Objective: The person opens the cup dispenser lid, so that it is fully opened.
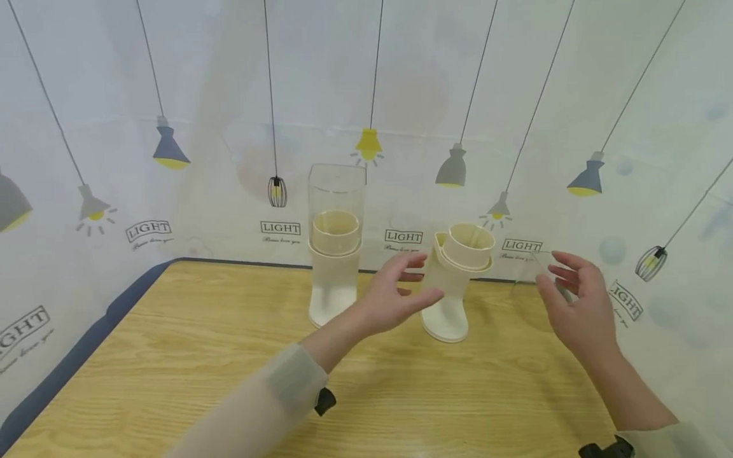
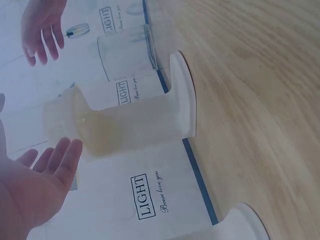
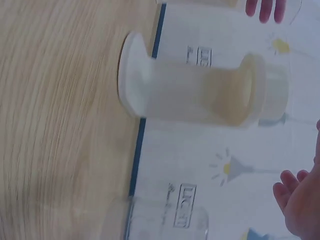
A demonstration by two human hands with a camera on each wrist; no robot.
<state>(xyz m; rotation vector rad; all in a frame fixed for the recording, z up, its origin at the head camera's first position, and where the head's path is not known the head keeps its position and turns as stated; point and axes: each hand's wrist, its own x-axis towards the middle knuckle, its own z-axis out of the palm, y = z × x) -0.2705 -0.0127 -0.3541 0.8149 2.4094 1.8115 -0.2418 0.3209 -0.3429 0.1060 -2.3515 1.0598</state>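
A cream plastic dispenser stand (image 1: 446, 292) with a round collar on top and a flared foot stands upright at the back of the table. Beside it, my left hand (image 1: 395, 296) hovers with fingers extended; no contact shows in the left wrist view. My right hand (image 1: 584, 312) is raised farther right, its fingers loosely bent around nothing. Behind that hand, a clear container (image 3: 167, 220) stands on the table, only faintly visible. To the left is a second cream stand (image 1: 335, 286), topped by a clear square-cornered container (image 1: 338, 191).
The wooden table (image 1: 229, 356) ends at a dark blue edge strip (image 1: 212, 259) at the back. Behind it hangs a pale curtain (image 1: 229, 76) printed with lamps and lettering. Both stands are close to this curtain.
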